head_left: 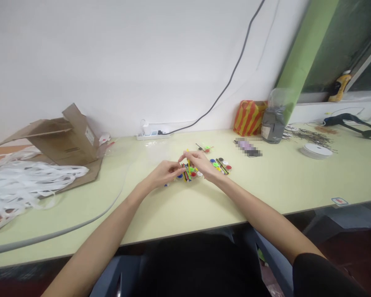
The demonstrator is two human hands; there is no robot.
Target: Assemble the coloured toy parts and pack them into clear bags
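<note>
My right hand [199, 161] is closed in a pinch on a thin yellow stick [188, 159], which stands nearly upright. My left hand [166, 172] is closed beside it, its fingertips at a group of small round pots [193, 175] with coloured lids; what it pinches is too small to make out. Several thin dark and coloured sticks [186, 173] lie among these pots, partly behind my fingers. Right of my right hand lies another group of pots [225, 163] in blue, black, white, red and green, with slim sticks across it. Farther back is a smaller group [207, 149].
An open cardboard box [71, 142] and a heap of white ribbon [27, 181] are at the left. A power strip [153, 135] sits by the wall. Behind on the right are a striped bag [247, 117], a dark-filled plastic container [272, 126] and a white roll [317, 151].
</note>
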